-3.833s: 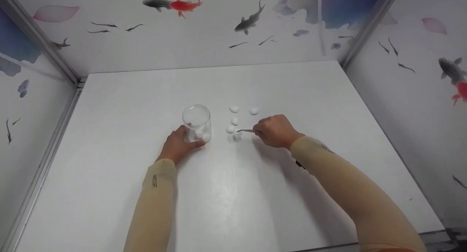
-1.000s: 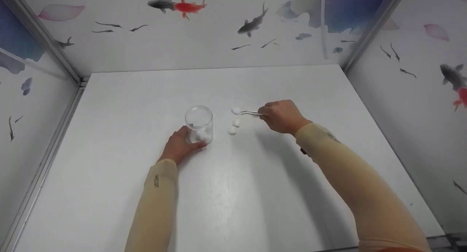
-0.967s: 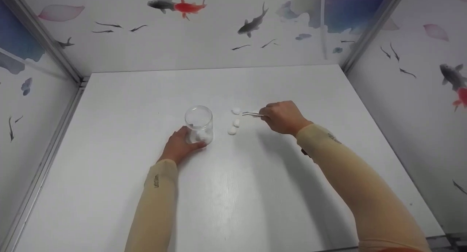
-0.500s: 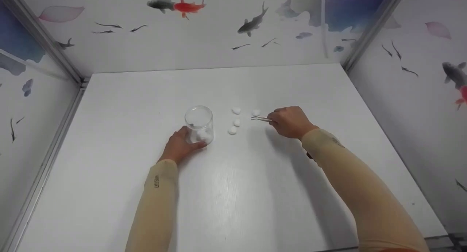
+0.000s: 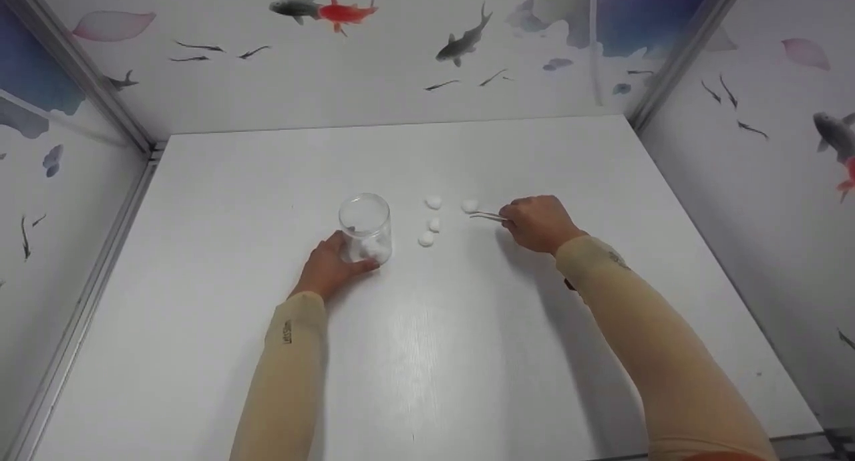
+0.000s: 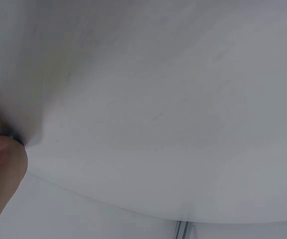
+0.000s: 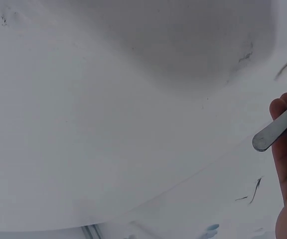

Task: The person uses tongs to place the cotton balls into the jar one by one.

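My left hand [image 5: 328, 264] curls round the lower side of a clear jar [image 5: 365, 214] that stands upright, with white cotton balls [image 5: 373, 248] at its bottom. In my right hand [image 5: 538, 222] is a pair of metal tweezers [image 5: 491, 216], pinched between thumb and fingers and pointing left. Their tips are slightly apart, right at the near edge of a cotton ball [image 5: 470, 206] on the table. The right wrist view shows the rounded end of the tweezers [image 7: 273, 133] sticking out of the hand. Only part of the left hand [image 6: 4, 169] shows in the left wrist view.
Between jar and tweezers lie a far cotton ball [image 5: 433, 202], a middle one [image 5: 434, 225] and a near one [image 5: 426, 238]. The white table [image 5: 401, 354] is bounded by printed panels [image 5: 401, 60] at the back and both sides.
The right hand has moved right with the tweezers, from the far cotton ball to the rightmost one. Earlier the tweezers were at another ball nearer me, which is gone from that spot. The left hand stays.
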Motion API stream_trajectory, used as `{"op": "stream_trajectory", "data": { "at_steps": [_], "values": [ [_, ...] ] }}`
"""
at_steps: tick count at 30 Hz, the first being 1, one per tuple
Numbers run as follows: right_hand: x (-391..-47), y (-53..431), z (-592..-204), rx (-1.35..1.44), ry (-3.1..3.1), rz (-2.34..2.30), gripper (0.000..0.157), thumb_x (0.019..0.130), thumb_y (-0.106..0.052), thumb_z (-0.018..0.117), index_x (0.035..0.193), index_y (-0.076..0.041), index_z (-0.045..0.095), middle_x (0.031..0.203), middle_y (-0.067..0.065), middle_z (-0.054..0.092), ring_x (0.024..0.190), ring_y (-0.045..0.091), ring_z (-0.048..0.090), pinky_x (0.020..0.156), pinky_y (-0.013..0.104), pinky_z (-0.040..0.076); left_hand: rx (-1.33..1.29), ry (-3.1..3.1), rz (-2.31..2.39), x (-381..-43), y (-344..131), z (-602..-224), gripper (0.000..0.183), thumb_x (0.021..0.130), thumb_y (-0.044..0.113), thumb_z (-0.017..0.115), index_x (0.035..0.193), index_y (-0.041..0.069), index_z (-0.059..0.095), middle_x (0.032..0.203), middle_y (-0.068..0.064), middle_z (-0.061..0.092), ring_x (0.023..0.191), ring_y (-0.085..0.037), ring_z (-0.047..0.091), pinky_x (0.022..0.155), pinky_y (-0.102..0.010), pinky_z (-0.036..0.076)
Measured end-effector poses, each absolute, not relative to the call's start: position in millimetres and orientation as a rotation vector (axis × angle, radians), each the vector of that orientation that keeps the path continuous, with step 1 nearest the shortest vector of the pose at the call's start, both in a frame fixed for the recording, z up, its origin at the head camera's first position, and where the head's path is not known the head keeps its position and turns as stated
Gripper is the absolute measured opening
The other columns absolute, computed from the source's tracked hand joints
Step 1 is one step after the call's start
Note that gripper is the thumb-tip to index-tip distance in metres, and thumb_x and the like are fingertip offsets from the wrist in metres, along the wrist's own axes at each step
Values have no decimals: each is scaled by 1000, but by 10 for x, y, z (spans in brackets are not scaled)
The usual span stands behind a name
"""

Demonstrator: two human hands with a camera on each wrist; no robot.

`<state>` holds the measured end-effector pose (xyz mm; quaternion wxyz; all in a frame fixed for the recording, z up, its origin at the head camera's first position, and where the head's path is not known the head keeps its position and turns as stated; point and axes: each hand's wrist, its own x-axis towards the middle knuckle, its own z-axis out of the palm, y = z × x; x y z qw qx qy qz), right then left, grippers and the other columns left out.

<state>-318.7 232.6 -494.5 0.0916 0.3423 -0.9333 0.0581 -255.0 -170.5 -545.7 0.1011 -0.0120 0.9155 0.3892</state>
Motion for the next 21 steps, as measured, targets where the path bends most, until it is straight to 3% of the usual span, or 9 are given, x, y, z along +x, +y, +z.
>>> {"op": "stream_trajectory", "data": {
  "at_steps": [21],
  "values": [
    [-3403, 2315, -5045, 910, -2790, 77, 13, 90, -10, 75, 102, -6, 77, 87, 9, 73, 74, 25, 70, 66, 40, 60, -98, 2681, 1190, -2562, -1710, -5500, 108, 70, 66, 80, 155, 18, 35, 156, -8, 39, 146, -32, 26, 120, -50, 21]
  ]
}}
